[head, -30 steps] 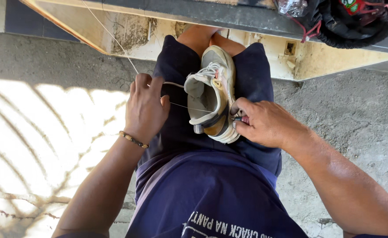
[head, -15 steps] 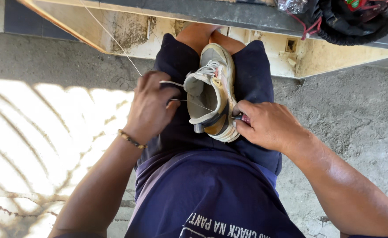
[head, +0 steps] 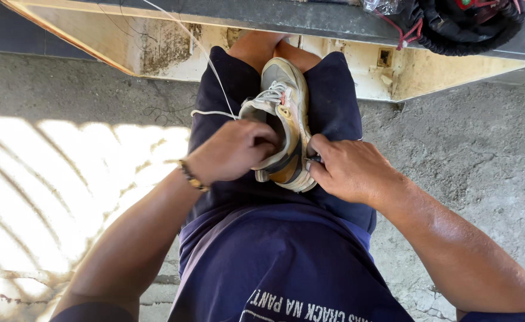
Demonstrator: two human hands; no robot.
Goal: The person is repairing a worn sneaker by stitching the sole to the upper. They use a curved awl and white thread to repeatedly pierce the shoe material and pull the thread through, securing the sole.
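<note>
Here, head view only:

Shoe: a worn grey and white sneaker (head: pixel 283 128) lies on my lap, centre of the frame, toe toward the top, wedged between my thighs in dark blue shorts (head: pixel 334 95).

Left hand: my left hand (head: pixel 232 149) is closed, its fingers tucked into the sneaker's opening at the left rim; a beaded bracelet (head: pixel 191 177) sits on that wrist.

Right hand: my right hand (head: pixel 349 170) is clamped on the heel end at the sneaker's right side, fingertips pinching the edge near the sole.

Thread: a thin white thread (head: pixel 212 112) runs from the sneaker's left side, then up toward the upper left of the frame.

Printed cloth: my dark blue shirt (head: pixel 286 274) fills the lower centre, with pale block lettering along its bottom edge.

Ledge: a yellowed, chipped concrete ledge (head: pixel 155 42) crosses the top.

Bundle: upper right, a black bundle with red cord (head: pixel 453 27) beside a clear crinkled plastic wrapper (head: pixel 382 6).

Floor: rough grey concrete (head: pixel 471 155), striped sunlight at left.
</note>
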